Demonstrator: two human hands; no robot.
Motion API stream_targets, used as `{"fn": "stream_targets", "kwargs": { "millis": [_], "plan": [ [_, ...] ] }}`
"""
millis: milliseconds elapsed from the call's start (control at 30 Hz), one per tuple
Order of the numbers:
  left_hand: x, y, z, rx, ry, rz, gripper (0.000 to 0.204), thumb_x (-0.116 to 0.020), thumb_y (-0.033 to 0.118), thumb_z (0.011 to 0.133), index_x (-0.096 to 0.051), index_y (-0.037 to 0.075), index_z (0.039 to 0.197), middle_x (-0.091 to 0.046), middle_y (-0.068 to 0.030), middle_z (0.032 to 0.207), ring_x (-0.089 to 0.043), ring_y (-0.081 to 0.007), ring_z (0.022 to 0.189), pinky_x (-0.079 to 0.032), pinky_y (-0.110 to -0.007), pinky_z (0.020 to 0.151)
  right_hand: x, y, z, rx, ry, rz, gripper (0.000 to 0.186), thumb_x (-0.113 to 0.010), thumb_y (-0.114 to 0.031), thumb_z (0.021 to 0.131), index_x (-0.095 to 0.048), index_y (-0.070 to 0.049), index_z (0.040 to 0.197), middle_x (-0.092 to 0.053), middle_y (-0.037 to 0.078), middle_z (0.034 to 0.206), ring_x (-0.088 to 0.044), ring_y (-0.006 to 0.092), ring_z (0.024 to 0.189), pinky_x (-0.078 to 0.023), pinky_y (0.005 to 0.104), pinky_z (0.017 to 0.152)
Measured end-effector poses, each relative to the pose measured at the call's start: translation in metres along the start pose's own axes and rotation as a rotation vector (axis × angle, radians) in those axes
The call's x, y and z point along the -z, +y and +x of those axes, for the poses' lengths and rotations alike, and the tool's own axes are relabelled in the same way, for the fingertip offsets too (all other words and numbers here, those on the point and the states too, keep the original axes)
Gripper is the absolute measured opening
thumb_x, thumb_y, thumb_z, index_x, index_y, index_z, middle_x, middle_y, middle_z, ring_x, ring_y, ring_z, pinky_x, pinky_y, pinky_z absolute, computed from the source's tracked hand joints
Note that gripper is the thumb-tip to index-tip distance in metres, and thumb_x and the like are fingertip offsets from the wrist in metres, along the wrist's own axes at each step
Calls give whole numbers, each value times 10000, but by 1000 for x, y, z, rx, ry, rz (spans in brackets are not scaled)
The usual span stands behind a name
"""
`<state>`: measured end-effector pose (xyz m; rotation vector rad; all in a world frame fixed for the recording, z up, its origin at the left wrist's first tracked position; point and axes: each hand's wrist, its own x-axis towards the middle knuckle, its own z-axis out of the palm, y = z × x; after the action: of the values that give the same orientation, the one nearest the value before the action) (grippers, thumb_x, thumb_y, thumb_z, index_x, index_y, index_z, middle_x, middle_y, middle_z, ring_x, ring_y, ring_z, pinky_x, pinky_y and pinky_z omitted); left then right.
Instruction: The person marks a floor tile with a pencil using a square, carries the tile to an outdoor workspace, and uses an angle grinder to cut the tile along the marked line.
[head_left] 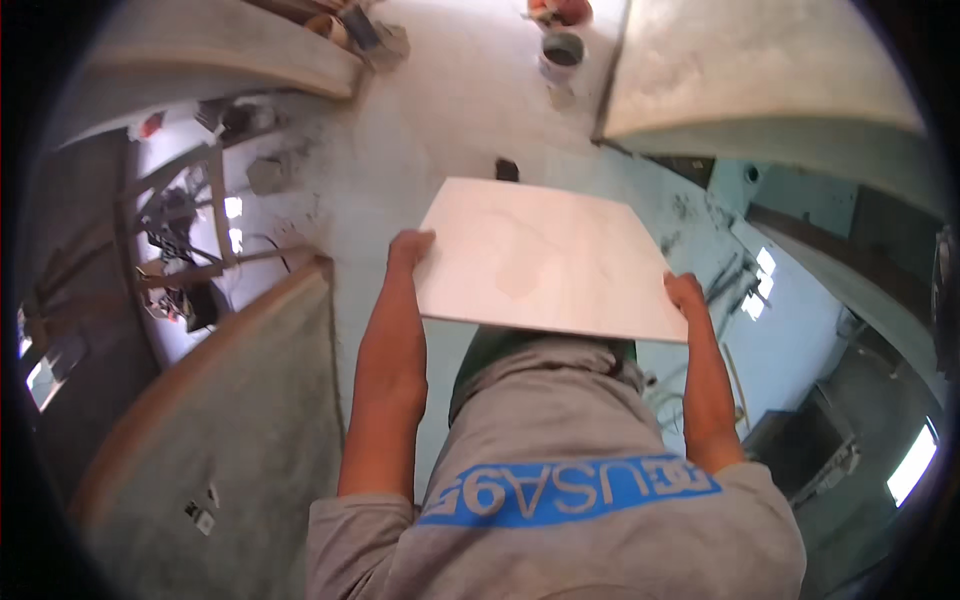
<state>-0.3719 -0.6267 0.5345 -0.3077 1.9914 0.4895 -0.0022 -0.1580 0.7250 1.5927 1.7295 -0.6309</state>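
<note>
A large pale square tile (540,260), faintly veined, is held out flat in front of my body. My left hand (410,247) grips its left edge, thumb near the top face. My right hand (682,290) is closed on the right edge. The fingers under the tile are hidden. A dark foot (508,167) shows just beyond the far edge.
A bucket (560,80) and a reddish container (560,10) stand on the floor (440,110) ahead. Wall edges (700,70) flank the passage, and another wall (230,400) is close on my left. Timber framing (218,210) is at left; long objects (730,280) lie at right.
</note>
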Motion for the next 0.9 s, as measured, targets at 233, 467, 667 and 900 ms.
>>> {"fn": "stream_targets", "kwargs": {
  "millis": [233,467,667,900],
  "plan": [
    [228,99,38,82,40,104,530,-738,487,901,-786,-12,1074,-779,-169,987,-738,-302,880,-561,-446,836,1,-193,-2,109,-55,21,679,-609,-461,966,-655,150,1258,-656,377,1299,-648,486,1245,-522,480,1044],
    [362,240,81,-76,144,379,626,-761,521,882,-755,-5,1220,-750,-214,1252,-705,-382,1199,-530,-445,1041,29,-326,-23,-41,4,124,662,-637,-458,953,-681,145,1224,-676,375,1251,-660,487,1223,-524,488,1042],
    [469,386,169,-193,89,292,692,-781,536,831,-750,-60,1181,-740,-262,1239,-708,-395,1186,-546,-452,1010,89,-459,-23,-88,155,254,691,-659,-505,944,-696,156,1142,-701,376,1178,-681,506,1162,-548,506,988],
    [553,610,171,-203,121,274,699,-771,558,850,-756,-62,1171,-736,-258,1252,-713,-379,1182,-552,-461,1000,184,-581,25,-115,293,307,765,-676,-528,933,-665,211,1132,-677,422,1179,-674,508,1177,-526,512,1015]
  ]
}}
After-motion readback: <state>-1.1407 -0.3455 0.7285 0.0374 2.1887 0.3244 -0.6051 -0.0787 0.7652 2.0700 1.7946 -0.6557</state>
